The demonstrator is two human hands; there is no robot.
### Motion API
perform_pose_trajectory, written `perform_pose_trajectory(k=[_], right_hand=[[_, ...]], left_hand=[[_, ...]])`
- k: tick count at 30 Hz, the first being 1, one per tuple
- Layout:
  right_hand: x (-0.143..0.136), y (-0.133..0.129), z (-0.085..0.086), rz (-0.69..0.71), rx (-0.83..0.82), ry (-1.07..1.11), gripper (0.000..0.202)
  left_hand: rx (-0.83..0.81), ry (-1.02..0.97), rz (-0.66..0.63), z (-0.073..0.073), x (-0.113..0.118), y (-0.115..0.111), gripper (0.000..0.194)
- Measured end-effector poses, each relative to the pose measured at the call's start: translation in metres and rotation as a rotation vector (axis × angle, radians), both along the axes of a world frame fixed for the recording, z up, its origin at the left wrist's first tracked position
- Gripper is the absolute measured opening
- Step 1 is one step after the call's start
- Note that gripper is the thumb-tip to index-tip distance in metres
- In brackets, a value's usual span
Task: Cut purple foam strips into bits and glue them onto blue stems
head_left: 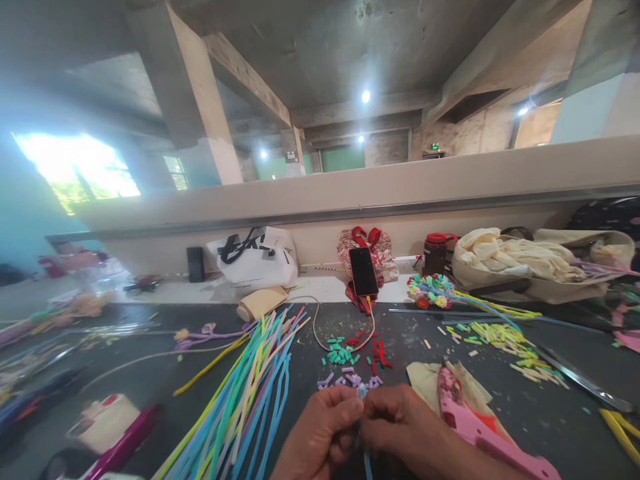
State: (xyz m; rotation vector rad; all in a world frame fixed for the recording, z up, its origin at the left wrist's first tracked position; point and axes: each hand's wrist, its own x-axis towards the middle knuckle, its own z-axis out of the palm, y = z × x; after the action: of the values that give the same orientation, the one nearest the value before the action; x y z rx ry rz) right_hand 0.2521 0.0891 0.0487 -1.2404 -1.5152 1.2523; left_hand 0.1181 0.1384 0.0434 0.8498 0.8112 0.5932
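My left hand [325, 427] and my right hand [400, 420] meet low in the middle, fingers closed and pinching together. Between their fingertips shows the small pale-blue top of a chenille stem [368, 465], whose blue length hangs below the hands. Fingers hide most of it. Just beyond the fingertips lie short lilac pieces [356, 380], with green pieces [340, 353] and red pieces [383, 355] behind them. Close by my right hand, a pink glue gun [485, 433] rests on a beige cloth or paper [420, 377].
A bundle of long coloured chenille stems [240, 393] lies left. A phone [363, 272] with a cable leans against a red-patterned bag [390, 257]. Right are yellow-green pieces [500, 337], a flower bunch [430, 290] and scissors or a metal blade [585, 380]. A low partition [320, 197] runs behind.
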Motion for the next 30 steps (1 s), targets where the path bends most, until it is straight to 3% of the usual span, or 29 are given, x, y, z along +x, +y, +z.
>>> perform_pose_trajectory(k=[10, 20, 26, 30], right_hand=[[0.0, 0.0, 0.002, -0.008, -0.039, 0.0, 0.016], [0.005, 0.001, -0.001, 0.04, 0.029, -0.021, 0.016], [0.01, 0.001, 0.007, 0.058, -0.014, -0.097, 0.017], [0.03, 0.009, 0.022, -0.04, 0.07, -0.097, 0.016]], left_hand=[[0.098, 0.044, 0.075, 0.003, 0.004, -0.001, 0.036], [0.118, 0.071, 0.007, 0.007, 0.001, -0.002, 0.031], [0.142, 0.083, 0.093, 0.015, 0.002, -0.007, 0.028], [0.166, 0.013, 0.215, 0.021, -0.003, -0.004, 0.022]])
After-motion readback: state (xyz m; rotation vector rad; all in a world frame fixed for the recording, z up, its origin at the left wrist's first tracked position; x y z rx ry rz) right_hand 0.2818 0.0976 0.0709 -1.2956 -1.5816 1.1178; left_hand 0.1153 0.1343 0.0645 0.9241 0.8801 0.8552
